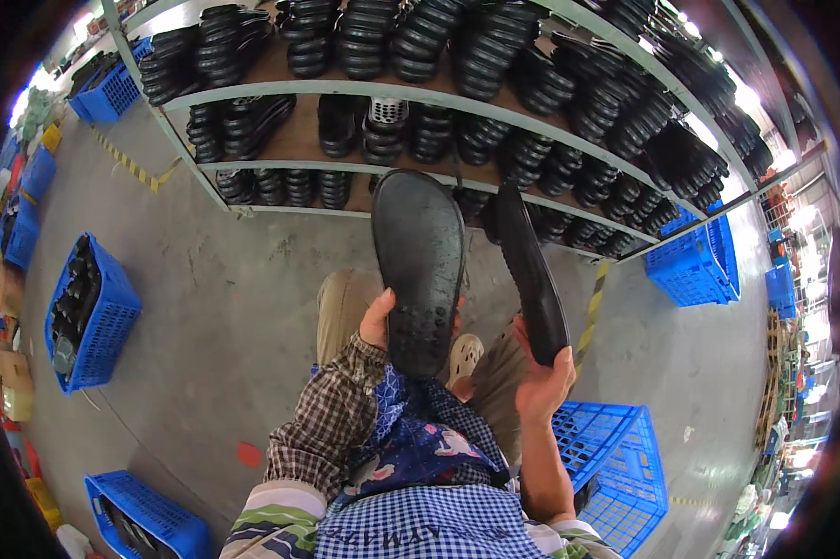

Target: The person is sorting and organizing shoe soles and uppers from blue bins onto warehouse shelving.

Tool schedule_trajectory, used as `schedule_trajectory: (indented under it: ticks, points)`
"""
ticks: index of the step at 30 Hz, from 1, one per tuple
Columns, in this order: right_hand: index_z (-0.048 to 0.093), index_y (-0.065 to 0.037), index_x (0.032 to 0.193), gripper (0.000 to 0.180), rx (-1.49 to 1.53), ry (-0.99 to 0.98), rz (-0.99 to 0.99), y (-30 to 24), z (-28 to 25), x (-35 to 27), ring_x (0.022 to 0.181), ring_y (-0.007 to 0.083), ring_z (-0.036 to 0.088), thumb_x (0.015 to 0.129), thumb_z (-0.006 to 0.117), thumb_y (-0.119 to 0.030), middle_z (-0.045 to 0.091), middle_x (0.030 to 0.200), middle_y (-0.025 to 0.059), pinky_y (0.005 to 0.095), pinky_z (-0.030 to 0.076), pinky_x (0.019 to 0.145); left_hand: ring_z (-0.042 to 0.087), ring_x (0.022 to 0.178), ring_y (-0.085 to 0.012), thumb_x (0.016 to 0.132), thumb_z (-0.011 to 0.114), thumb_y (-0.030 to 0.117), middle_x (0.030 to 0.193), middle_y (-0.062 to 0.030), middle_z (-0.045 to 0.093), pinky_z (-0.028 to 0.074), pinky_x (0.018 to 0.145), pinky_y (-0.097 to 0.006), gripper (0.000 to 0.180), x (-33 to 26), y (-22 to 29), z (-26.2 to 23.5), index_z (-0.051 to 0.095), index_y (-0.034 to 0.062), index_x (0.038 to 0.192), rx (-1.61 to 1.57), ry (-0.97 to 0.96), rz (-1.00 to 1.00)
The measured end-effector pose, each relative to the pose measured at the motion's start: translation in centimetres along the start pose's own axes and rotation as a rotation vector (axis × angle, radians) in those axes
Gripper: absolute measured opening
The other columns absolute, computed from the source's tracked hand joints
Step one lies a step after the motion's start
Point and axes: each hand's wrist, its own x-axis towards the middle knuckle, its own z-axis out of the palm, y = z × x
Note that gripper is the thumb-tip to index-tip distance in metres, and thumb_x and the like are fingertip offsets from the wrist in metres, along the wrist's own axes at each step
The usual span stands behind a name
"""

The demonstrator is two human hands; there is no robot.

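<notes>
My left hand (375, 321) is closed around the heel end of a black shoe sole (418, 252), thumb on one edge and fingertips showing at the other. This sole stands with its broad face toward me, smooth and scuffed, with small bumps near the heel. A second black shoe sole (530, 270) is gripped at its lower end by my right hand (543, 384). It is turned edge-on, its toe end up, leaning slightly left. The two soles are apart from each other, both raised in front of the rack.
A metal rack (364, 90) ahead carries stacks of black soles on several shelves. Blue crates stand around me: a crate of dark pieces (113, 317) at left, another crate (182, 522) at lower left, one (639, 484) by my right arm, and one (695, 265) beyond the rack's right end.
</notes>
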Motion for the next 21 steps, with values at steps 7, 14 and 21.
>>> schedule_trajectory:
  ticks: [7, 14, 21]
  points:
    - [0.048, 0.014, 0.128, 0.057, 0.049, -0.023, 0.007, -0.1, 1.2, 0.2, 0.11, 0.037, 0.062, 0.1, 0.045, -0.035, 0.059, 0.122, 0.0247, 0.0472, 0.047, 0.1, 0.059, 0.11, -0.0356, 0.079, 0.062, 0.064, 0.13, -0.0247, 0.053, 0.05, 0.094, -0.044, 0.093, 0.2, 0.4, -0.2, 0.039, -0.0038, 0.139, 0.084, -0.023, 0.02]
    - [0.049, 0.014, 0.128, 0.057, 0.021, 0.007, 0.032, 0.3, 0.7, -0.2, 0.109, 0.0354, 0.062, 0.1, 0.044, -0.036, 0.061, 0.12, 0.0237, 0.046, 0.048, 0.098, 0.061, 0.105, -0.0355, 0.082, 0.057, 0.063, 0.126, -0.0247, 0.055, 0.051, 0.09, -0.046, 0.089, 0.3, 0.5, 0.2, 0.04, -0.0034, 0.139, -0.017, -0.021, 0.007]
    - [0.045, 0.011, 0.132, 0.058, -0.09, -0.022, 0.097, 1.2, -1.2, -0.2, 0.107, 0.0333, 0.063, 0.101, 0.043, -0.037, 0.06, 0.121, 0.0215, 0.0443, 0.05, 0.094, 0.062, 0.101, -0.0336, 0.088, 0.05, 0.057, 0.119, -0.0218, 0.06, 0.051, 0.089, -0.046, 0.077, 2.0, 1.1, 0.7, 0.045, -0.0033, 0.135, -0.15, 0.239, 0.071]
